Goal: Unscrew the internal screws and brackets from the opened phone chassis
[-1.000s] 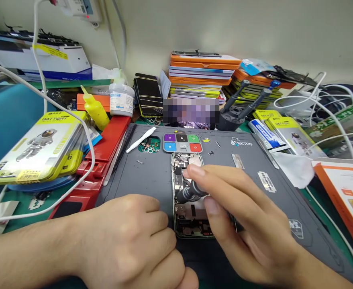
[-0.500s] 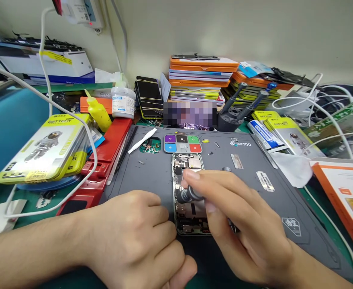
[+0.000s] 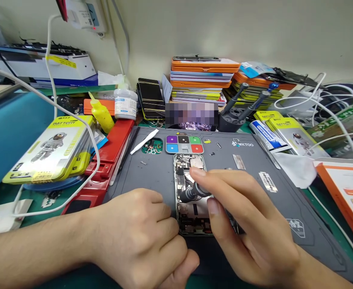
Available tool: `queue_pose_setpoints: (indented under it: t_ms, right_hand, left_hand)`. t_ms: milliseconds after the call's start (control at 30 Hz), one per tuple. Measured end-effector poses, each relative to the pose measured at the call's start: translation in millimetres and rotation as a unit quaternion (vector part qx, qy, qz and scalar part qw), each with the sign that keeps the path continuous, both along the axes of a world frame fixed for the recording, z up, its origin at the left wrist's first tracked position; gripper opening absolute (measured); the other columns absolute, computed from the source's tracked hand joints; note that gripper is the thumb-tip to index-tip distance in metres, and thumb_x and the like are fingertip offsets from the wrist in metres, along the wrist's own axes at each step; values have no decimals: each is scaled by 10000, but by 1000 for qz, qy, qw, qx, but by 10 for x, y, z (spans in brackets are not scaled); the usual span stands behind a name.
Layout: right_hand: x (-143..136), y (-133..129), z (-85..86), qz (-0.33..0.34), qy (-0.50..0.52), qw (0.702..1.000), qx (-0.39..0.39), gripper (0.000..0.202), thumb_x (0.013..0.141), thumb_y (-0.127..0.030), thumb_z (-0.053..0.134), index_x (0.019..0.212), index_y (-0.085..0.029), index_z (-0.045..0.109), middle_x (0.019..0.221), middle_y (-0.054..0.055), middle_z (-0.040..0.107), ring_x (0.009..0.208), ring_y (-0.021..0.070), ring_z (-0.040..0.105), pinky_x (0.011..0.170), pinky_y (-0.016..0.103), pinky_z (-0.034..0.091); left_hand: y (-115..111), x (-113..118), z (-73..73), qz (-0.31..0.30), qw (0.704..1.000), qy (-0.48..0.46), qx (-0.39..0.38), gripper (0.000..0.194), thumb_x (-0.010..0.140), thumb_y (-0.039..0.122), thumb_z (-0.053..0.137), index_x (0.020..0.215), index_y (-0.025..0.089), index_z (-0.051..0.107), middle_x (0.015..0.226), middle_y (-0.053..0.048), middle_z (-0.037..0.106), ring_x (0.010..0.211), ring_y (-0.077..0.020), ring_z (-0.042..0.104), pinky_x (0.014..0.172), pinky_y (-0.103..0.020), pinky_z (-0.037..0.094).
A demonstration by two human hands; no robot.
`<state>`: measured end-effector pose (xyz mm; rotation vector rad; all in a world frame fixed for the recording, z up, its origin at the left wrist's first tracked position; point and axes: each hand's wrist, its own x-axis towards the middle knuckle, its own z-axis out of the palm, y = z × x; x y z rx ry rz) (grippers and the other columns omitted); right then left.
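Observation:
An opened phone (image 3: 194,208) lies upright on the dark grey mat (image 3: 158,172), its inner boards and parts exposed. My right hand (image 3: 248,216) grips a black screwdriver (image 3: 191,193) between thumb and fingers; the tool is tilted, its tip end over the left part of the phone. My left hand (image 3: 143,237) is curled into a fist beside the phone's lower left edge; what it holds, if anything, is hidden. Above the phone sits a tray of coloured squares (image 3: 184,145).
A white spudger (image 3: 144,141) lies at the mat's upper left. Yellow battery packs (image 3: 49,148) and a red tool (image 3: 113,144) stand left. Behind are stacked boxes (image 3: 205,66) and a screwdriver holder (image 3: 232,120). Razor blade (image 3: 268,182) and cables lie right.
The whole view has shifted slightly, moving the scene a little right. Both hands keep nearly the same pose; the screwdriver remains over the phone, with its shaft showing a little more.

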<state>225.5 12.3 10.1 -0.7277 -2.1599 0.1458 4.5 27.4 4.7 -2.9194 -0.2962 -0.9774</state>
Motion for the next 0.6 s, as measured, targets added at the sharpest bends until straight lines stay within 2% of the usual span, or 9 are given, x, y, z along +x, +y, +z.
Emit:
queue_pose_setpoints:
  t_ms: [167, 367, 467, 600]
  right_hand:
    - [8, -5, -17, 14, -1, 1000, -8, 670, 909, 65, 503, 1544, -149, 518, 1347, 91, 691, 1256, 191, 659, 1072, 314, 593]
    - [35, 22, -30, 34, -19, 999, -13, 667, 901, 81, 525, 1550, -60, 468, 1397, 101, 641, 1342, 143, 586, 1171, 232, 477]
    - [44, 38, -25, 45, -19, 998, -26, 721, 883, 86, 543, 1573, -90, 433, 1403, 85, 636, 1312, 138, 592, 1131, 232, 499]
    - [36, 41, -33, 31, -28, 999, -30, 749, 884, 76, 550, 1594, -111, 405, 1421, 73, 620, 1330, 129, 565, 1161, 220, 460]
  left_hand:
    - [8, 7, -12, -3, 1000, -2, -2, 389, 889, 186, 667, 527, 214, 529, 462, 35, 464, 386, -143, 380, 390, -386, 217]
    - [5, 7, -4, -3, 1000, 1, -4, 387, 879, 166, 667, 516, 209, 537, 458, 33, 465, 382, -142, 373, 393, -393, 201]
    - [2, 4, 5, -2, 1000, 11, -7, 391, 880, 176, 661, 511, 211, 538, 448, 33, 458, 376, -142, 365, 386, -394, 200]
    - [1, 12, 31, -1, 1000, 22, -15, 394, 897, 166, 621, 512, 214, 550, 451, 29, 472, 369, -145, 367, 375, -398, 214]
